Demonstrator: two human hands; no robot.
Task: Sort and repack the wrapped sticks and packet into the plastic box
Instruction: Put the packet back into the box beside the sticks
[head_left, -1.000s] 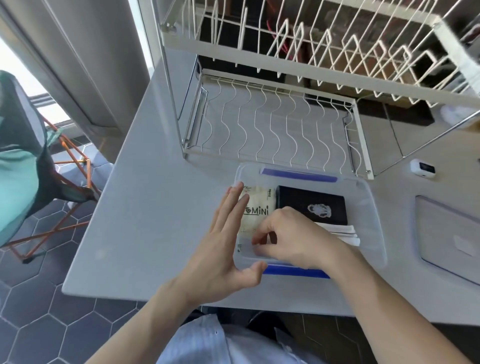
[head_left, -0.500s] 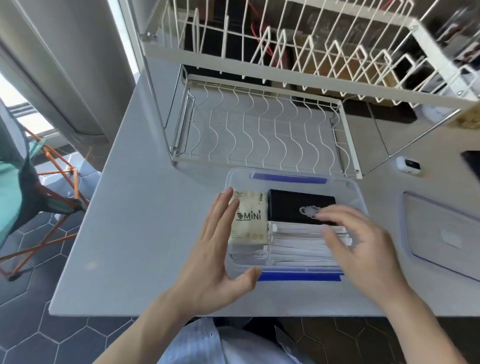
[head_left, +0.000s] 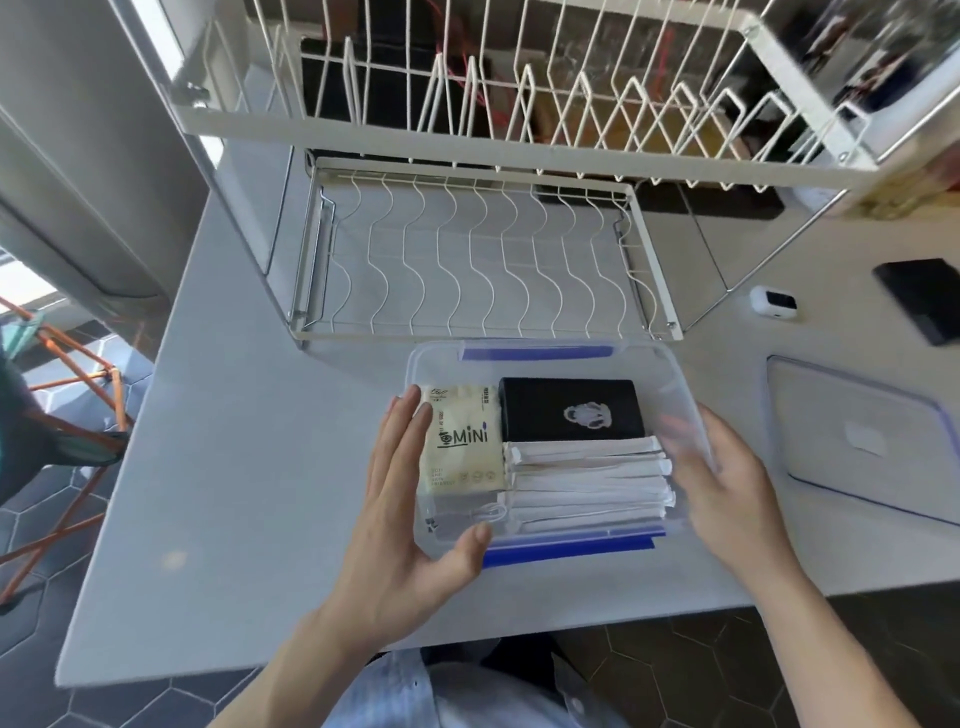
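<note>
1. Hands frame a clear plastic box (head_left: 545, 351) with blue clips, sitting near the front edge of a pale grey table (head_left: 234, 467).
2. The left hand (head_left: 400, 519) lies flat against the box's left wall, fingers straight and close together, thumb spread out along the box's near corner. It grips nothing.
3. The right hand (head_left: 727, 488) rests against the box's right wall with fingers extended and relaxed; the fingertips are blurred, so exact contact cannot be told. It holds nothing.
4. Between the two hands, inside the box, a stack of white wrapped sticks (head_left: 587, 483) lies flat, running left to right, filling the near right part.
5. Just beside the left hand's fingers, a cream packet (head_left: 462, 441) printed "MiNi" lies along the box's left side, touching the sticks.
6. Beyond the sticks, a black packet (head_left: 571, 413) with a pale emblem lies flat at the far side of the box.
7. Right of the right hand, a clear lid (head_left: 857, 441) rests flat on the table, apart from the box.
8. Beyond both hands stands a white wire dish rack (head_left: 478, 260); to its right lie a small white device (head_left: 774, 301) and a black flat object (head_left: 924, 296).
</note>
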